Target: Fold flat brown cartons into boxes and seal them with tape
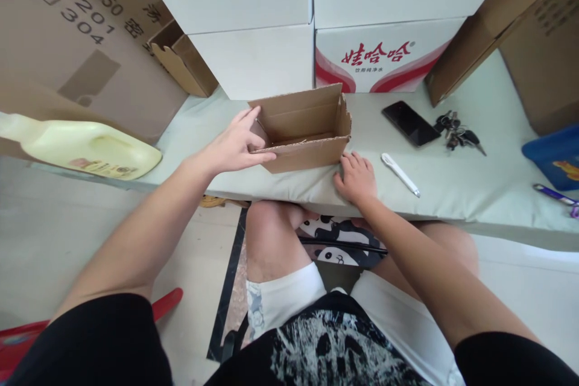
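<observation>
An open-topped cardboard box (312, 154) stands on the pale green cloth in front of me, and its inside looks bare. My left hand (237, 143) is at the box's left end, fingers spread, with fingertips touching its left corners and rims. My right hand (357, 178) rests on the cloth by the box's lower right corner, fingers lightly bent and its fingertips near the cardboard; whether it grips anything is hidden. Right of that hand lies a white box cutter (400, 175).
A black phone (411, 123) and keys (459, 132) lie at the right. White cartons (389, 60) stand behind the box. A yellowish bottle (90, 148) lies at the left. A blue container (554, 157) and purple scissors (556, 194) are far right.
</observation>
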`<state>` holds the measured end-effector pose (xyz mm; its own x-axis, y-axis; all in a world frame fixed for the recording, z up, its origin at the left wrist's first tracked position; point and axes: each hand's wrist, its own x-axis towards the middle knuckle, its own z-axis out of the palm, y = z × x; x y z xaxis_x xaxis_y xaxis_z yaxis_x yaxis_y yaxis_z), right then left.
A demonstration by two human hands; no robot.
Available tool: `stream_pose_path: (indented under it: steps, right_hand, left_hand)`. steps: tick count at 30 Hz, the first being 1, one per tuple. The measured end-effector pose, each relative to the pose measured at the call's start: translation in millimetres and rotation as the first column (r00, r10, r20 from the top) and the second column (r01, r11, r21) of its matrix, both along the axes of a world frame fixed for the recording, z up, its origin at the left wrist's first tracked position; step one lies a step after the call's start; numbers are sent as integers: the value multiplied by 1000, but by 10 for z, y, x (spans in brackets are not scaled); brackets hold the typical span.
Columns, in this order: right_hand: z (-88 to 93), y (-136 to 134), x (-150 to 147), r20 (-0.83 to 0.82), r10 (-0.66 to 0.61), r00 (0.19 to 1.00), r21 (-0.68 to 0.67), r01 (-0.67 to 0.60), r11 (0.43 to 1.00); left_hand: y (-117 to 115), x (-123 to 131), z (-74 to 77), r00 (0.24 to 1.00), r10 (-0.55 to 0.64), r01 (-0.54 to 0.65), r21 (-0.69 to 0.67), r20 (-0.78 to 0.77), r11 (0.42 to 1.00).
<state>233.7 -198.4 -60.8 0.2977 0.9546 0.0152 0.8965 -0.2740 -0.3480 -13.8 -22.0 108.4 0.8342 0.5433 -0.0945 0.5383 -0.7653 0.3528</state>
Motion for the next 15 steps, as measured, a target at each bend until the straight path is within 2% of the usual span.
stream_pose_path:
  steps: [3,5,7,9,11,13,15]
  right_hand:
    - [-53,-30,68,-95,1,995,78,6,997]
    - [-75,-59,153,-199,29,980,223,17,975]
    - [-42,-100,251,-264,103,959,437,24,899]
    - [68,-155,341,-258,215,942,638,-1,770]
    - [238,-228,406,-207,314,927,752,-54,657]
    - [412,-316,446,-157,337,928,776,-95,624]
    - [534,-408,475,-130,310,942,761,-106,640]
  left_hand:
    - [-44,-13,22,1000,3,-3,-1,-7,1000]
    - [-80,-25,14,1000,-16,16,9,6,1000]
    - [-125,-20,-2,997,-65,65,15,29,998]
    - [-184,19,-13,988,-142,142,7,61,990]
    - [-253,98,-12,972,-217,219,-7,96,976]
    - [-325,204,-7,959,-258,261,-13,119,965]
    - [-390,312,-12,951,-277,281,-6,135,960]
